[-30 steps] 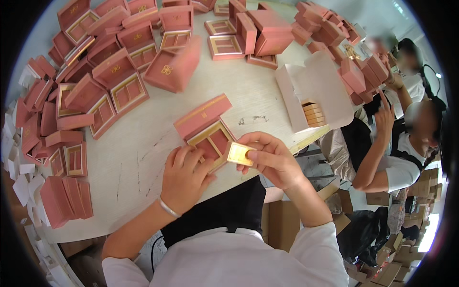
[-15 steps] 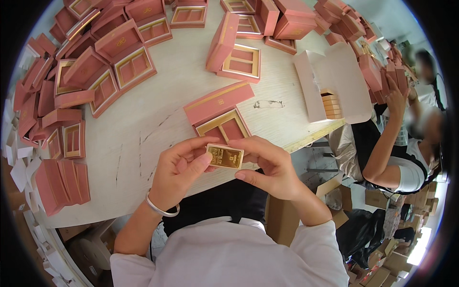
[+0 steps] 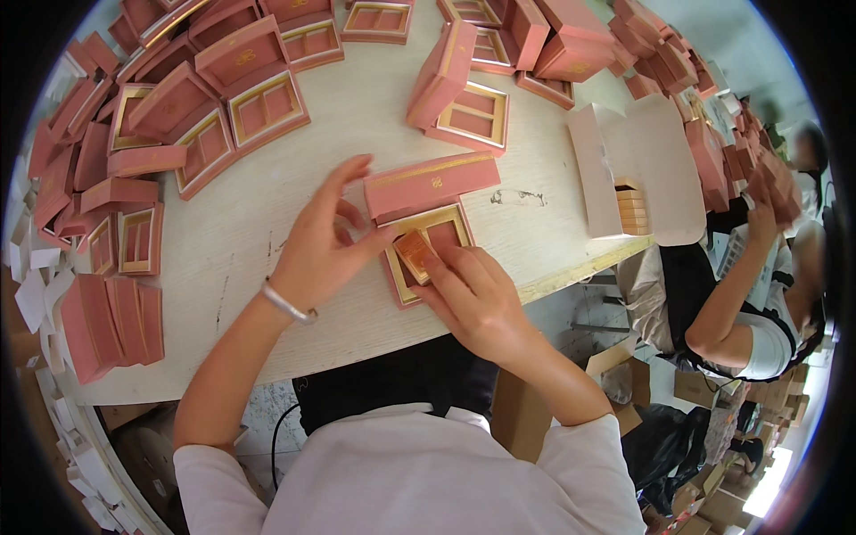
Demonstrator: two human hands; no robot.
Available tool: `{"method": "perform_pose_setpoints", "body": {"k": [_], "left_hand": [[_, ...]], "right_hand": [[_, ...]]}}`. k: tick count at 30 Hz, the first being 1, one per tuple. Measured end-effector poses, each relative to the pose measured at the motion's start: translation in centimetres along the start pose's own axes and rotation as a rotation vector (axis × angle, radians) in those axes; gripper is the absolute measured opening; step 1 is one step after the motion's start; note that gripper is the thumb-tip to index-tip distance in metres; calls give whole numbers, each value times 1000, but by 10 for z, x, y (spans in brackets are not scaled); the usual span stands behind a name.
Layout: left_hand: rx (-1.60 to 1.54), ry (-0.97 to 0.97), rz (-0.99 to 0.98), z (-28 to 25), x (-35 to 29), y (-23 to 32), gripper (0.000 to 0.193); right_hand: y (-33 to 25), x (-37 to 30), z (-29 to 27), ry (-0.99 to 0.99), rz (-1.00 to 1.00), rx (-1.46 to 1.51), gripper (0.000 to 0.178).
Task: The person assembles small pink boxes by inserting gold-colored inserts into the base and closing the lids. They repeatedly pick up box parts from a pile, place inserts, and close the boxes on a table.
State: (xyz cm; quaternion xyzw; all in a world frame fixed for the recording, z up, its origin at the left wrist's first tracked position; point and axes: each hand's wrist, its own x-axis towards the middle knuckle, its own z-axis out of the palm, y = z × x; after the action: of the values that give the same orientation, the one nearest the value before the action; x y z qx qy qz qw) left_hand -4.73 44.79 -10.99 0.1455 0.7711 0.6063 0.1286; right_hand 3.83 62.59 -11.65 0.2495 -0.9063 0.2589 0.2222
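The right hand (image 3: 481, 299) held the near right end of a small, flat, rectangular gold-coloured bar (image 3: 414, 249) between thumb and fingers in a narrow pinch. The bar was over the left compartment of a pink, rectangular, rigid-looking box with a gold-edged insert (image 3: 407, 295). The left hand (image 3: 314, 245) was spread wide and held nothing; its thumb reached close to the bar's far left end, though whether it touched could not be told.

The likeliest trouble was the bar catching on the compartment's edge, since its far left end lay close to the gold rim. Pressing down while it was skewed could wedge it or scuff the insert. An early release by the right fingers might let it drop in crooked, and a nudge from the left thumb could turn it. A bump against the open pink lid (image 3: 432, 185) on the far side might shift the whole box.

The bar's long axis ran from far left to near right, roughly along the compartment's length, with a broad face upward. Which way its markings read, and whether one end was raised, could not be told.
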Motion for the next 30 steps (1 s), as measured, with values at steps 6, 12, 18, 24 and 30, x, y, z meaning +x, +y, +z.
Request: {"method": "perform_pose_setpoints", "body": {"k": [6,12,18,24,30], "left_hand": [[-98,-130,-80,-1,10,-21,33],[-83,-139,-88,-2,10,-15,34],[-68,-139,-86,-3,11,-20,35],[-31,-139,-82,-4,13,-19,34],[4,-130,-33,-3,13,-21,33]], "right_hand": [[-2,5,-3,-135,7,43,29],[-11,5,-1,-163,55,-14,26],[-5,12,-9,-273,75,110,35],[-2,19,-11,-391,65,22,32],[4,29,-15,-490,-87,-38,37]]}}
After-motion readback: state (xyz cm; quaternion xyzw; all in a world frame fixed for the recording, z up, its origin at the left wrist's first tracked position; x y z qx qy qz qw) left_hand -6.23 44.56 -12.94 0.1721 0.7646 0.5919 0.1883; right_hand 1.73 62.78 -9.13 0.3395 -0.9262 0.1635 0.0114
